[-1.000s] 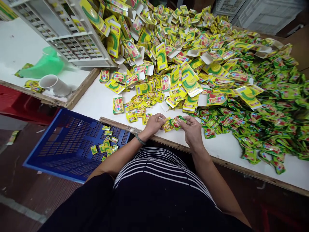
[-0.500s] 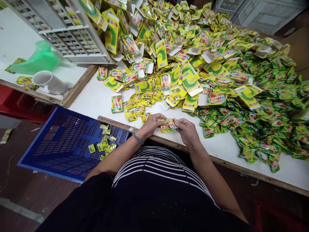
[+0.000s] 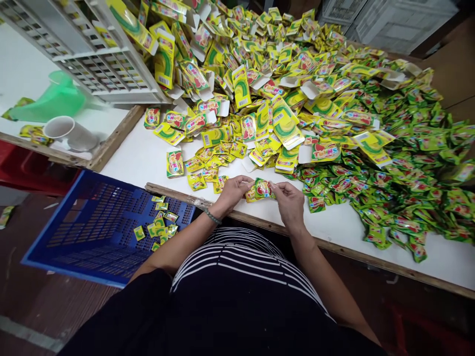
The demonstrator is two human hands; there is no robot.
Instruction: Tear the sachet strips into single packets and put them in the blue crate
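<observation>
Just above the table's front edge, my left hand (image 3: pixel 233 194) pinches a small yellow candy sachet (image 3: pixel 251 194). My right hand (image 3: pixel 290 203) has its fingers closed on a green sachet (image 3: pixel 263 188) with a red fruit print, which overlaps the yellow one. Whether more sachets lie behind these two is hidden. Beyond my left hand, several yellow sachets (image 3: pixel 196 181) lie loose on the table, with a small closed carton (image 3: pixel 174 163) upright-printed beside them. A heap of green sachets (image 3: pixel 404 198) spreads to the right of my right hand.
Yellow cartons (image 3: pixel 285 122), many with open flaps, are piled across the table. A blue crate (image 3: pixel 74 267) holding several small packets stands below at left. A white crate (image 3: pixel 133 74), a white cup (image 3: pixel 70 132) and a green plastic scoop-like piece (image 3: pixel 55 101) are at upper left.
The green sachet now shows plainly in front of the yellow one between my hands. Both hands stay nearly in place, and the whole view has shifted slightly.
</observation>
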